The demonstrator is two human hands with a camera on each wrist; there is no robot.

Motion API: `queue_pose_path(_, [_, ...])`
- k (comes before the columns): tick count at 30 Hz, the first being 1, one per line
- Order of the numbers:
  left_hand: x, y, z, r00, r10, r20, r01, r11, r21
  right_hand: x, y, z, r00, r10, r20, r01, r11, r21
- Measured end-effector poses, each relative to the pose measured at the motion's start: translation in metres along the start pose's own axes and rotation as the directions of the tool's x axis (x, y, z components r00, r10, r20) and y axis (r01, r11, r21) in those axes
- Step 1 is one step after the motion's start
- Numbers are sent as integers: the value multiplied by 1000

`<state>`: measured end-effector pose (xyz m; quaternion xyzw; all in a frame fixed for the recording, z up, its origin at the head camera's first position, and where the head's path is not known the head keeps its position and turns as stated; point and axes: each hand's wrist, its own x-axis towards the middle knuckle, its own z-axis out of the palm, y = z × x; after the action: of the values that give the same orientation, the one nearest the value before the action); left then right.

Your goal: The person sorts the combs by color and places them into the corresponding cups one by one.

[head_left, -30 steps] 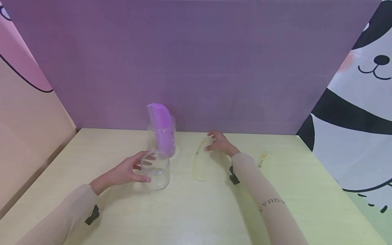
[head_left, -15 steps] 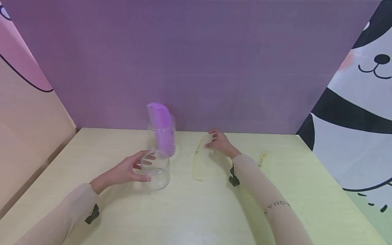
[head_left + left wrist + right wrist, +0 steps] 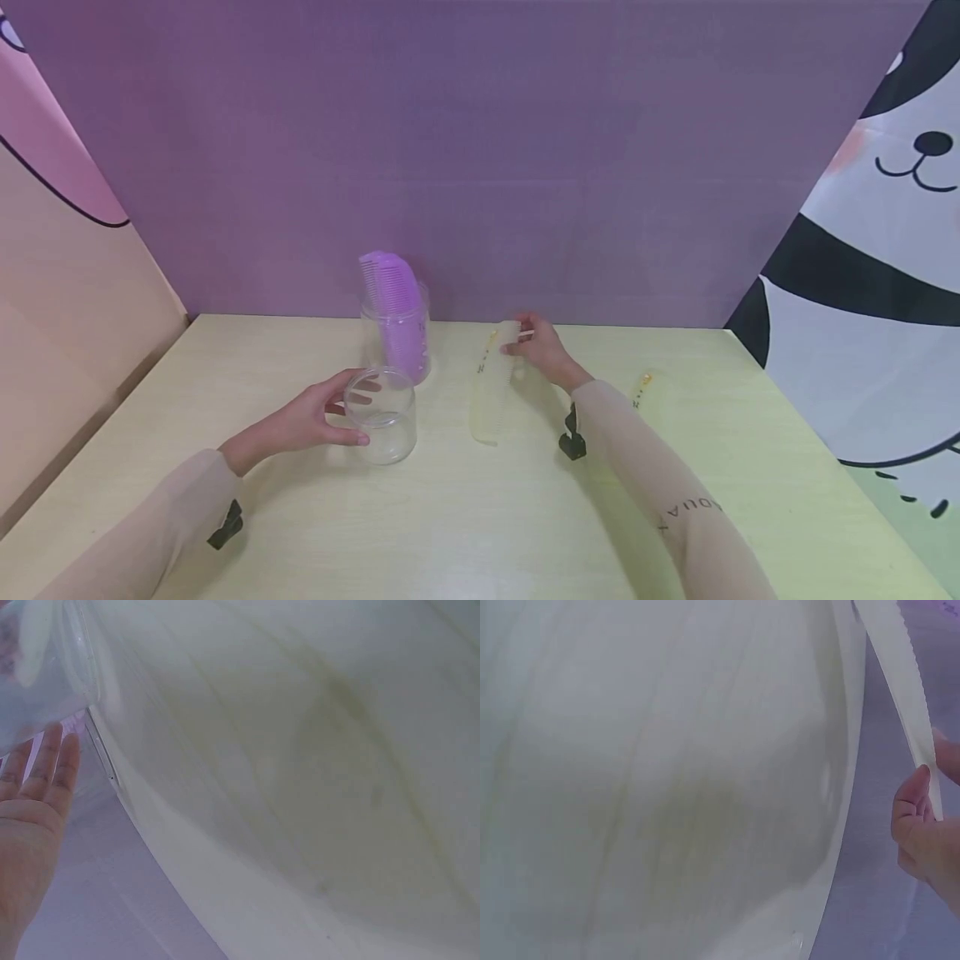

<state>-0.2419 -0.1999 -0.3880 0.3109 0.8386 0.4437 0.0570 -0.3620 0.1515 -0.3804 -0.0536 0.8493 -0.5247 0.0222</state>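
My left hand [image 3: 315, 414] holds a clear cup [image 3: 393, 446] on the table, thumb in front and fingers behind its wall. In the left wrist view, fingers of that hand [image 3: 34, 817] reach up beside the cup [image 3: 49, 697]. To the right, a pale yellow see-through comb [image 3: 491, 400] bears small orange and dark marks. My right hand [image 3: 546, 354] pinches its far end. The right wrist view shows the comb [image 3: 900, 682] edge-on, between thumb and fingers of the hand [image 3: 930, 840]. Behind the left hand, a purple comb [image 3: 393, 287] stands in a second clear cup [image 3: 369, 342].
Another pale comb with orange marks [image 3: 643, 390] lies on the right, partly hidden by the right sleeve [image 3: 645, 467]. A purple panel [image 3: 480, 167] rises along the back edge of the pale wooden table [image 3: 450, 533].
The right hand's fingers have come together on the pale comb, and its toothed side has tipped up into view. The left hand and its cup have hardly moved.
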Motion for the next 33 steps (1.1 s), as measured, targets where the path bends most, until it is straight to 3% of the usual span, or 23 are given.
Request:
queue_pose_path(9, [0,0,0,1000,2,-1,-2,1000,-1,-4,-8,-1,999,-4,-37,6,997,75])
queue_pose_path(19, [0,-1,0,1000,12,-1,-12,1000,7,-6,-17,-2,996,3,-87,17,972,235])
queue_pose_path(33, [0,-1,1,1000,8,0,-8,1000,8,-12,-32,-7,993,23,-113,15,945,325])
